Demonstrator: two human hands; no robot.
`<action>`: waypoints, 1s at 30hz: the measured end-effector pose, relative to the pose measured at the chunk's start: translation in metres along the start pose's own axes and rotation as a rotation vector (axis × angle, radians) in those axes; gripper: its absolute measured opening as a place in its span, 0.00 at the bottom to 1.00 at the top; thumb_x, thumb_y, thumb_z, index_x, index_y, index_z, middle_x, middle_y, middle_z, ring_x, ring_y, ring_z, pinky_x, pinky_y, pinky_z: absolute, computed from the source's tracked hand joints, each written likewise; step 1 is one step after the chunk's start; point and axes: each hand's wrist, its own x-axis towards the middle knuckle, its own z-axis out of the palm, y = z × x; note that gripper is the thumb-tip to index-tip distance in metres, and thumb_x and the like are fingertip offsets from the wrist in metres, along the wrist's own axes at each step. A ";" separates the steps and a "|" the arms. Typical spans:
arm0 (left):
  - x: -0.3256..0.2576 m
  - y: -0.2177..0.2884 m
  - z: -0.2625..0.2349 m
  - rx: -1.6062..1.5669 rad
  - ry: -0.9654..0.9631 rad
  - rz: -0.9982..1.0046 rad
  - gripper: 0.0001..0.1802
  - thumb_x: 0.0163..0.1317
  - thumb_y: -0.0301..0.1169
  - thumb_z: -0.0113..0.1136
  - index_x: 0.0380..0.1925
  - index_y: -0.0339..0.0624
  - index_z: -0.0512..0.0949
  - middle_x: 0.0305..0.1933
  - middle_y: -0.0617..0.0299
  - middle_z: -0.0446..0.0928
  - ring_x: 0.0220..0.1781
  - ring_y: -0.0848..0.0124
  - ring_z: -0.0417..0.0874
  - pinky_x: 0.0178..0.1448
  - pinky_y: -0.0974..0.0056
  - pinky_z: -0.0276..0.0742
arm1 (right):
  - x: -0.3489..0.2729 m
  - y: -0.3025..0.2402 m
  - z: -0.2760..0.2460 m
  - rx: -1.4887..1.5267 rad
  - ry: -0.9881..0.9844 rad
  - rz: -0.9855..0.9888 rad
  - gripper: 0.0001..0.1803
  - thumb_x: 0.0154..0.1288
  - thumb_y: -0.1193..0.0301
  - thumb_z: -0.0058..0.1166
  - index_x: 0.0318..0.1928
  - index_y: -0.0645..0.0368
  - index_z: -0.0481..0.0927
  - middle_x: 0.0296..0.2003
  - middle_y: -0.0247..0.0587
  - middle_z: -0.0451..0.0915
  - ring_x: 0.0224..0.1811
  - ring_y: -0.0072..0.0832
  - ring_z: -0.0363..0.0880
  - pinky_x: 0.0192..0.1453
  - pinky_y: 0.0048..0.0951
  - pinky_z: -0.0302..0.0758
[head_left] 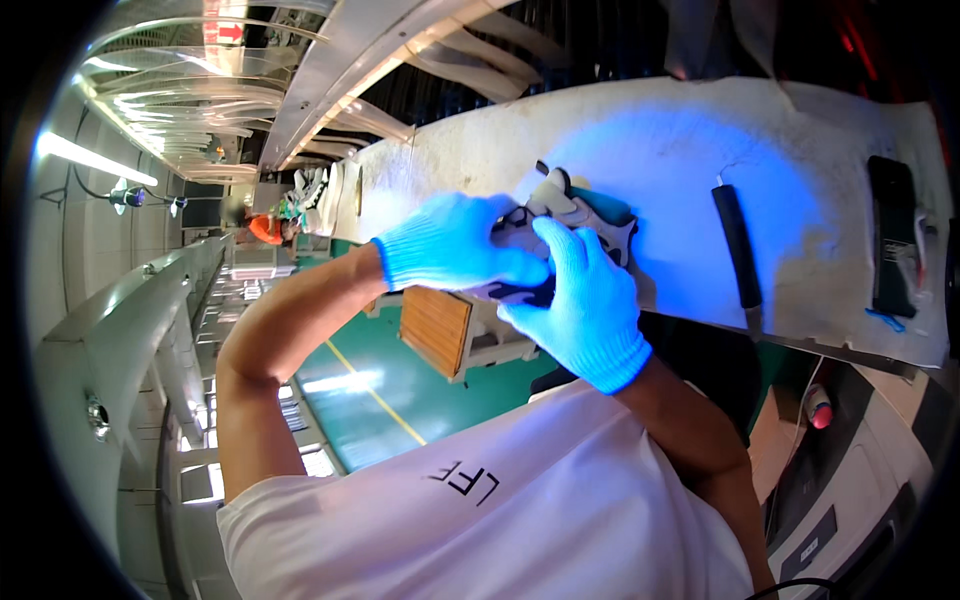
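A light grey and black sneaker [562,203] with a teal lining lies at the near edge of the worktable, under bright blue light. My left hand [450,242], in a knit glove, grips the shoe's left end with the fingers curled over its upper. The gloved right hand [585,305] presses on the near side, its fingers bent against the upper close to the tongue. Both hands hide much of the shoe, so anything small between the fingertips cannot be made out.
On the pale worktable [670,170] lies a black stick-like tool [738,245] with thin strands at one end. Farther right sits a long black object [890,235]. More shoes [312,188] stand at the table's far left end. A wooden-topped stand [435,330] is below.
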 end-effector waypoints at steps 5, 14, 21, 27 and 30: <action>-0.055 -0.027 -0.006 -0.104 0.181 0.563 0.55 0.45 0.43 0.93 0.74 0.37 0.79 0.65 0.44 0.88 0.63 0.51 0.93 0.69 0.52 0.87 | -0.024 -0.004 -0.029 0.166 0.077 0.066 0.57 0.51 0.58 0.90 0.77 0.58 0.71 0.53 0.46 0.80 0.49 0.42 0.86 0.52 0.45 0.88; -0.038 -0.051 0.026 -0.126 0.346 0.646 0.45 0.50 0.40 0.90 0.69 0.40 0.85 0.72 0.45 0.84 0.69 0.45 0.88 0.73 0.48 0.85 | -0.030 0.006 -0.026 -0.120 0.082 -0.027 0.50 0.50 0.64 0.88 0.73 0.56 0.75 0.42 0.41 0.76 0.41 0.38 0.79 0.43 0.43 0.82; -0.027 -0.062 0.025 -0.110 0.357 0.706 0.45 0.47 0.39 0.90 0.69 0.44 0.86 0.72 0.46 0.84 0.66 0.45 0.89 0.71 0.47 0.85 | -0.022 0.014 -0.029 -0.100 0.049 0.009 0.50 0.48 0.63 0.90 0.71 0.54 0.76 0.44 0.40 0.79 0.41 0.36 0.81 0.42 0.41 0.82; -0.015 -0.066 0.019 -0.139 0.319 0.722 0.44 0.48 0.38 0.90 0.68 0.44 0.87 0.73 0.47 0.84 0.65 0.47 0.90 0.70 0.48 0.86 | -0.007 0.021 -0.033 -0.056 -0.001 0.048 0.51 0.45 0.60 0.92 0.69 0.55 0.77 0.47 0.41 0.83 0.39 0.34 0.85 0.42 0.39 0.86; -0.007 -0.073 0.021 -0.148 0.308 0.743 0.47 0.47 0.40 0.91 0.71 0.44 0.85 0.73 0.46 0.84 0.66 0.47 0.89 0.71 0.47 0.85 | 0.003 0.023 -0.035 0.030 -0.042 0.092 0.51 0.45 0.59 0.93 0.69 0.56 0.78 0.49 0.43 0.85 0.39 0.34 0.86 0.44 0.38 0.88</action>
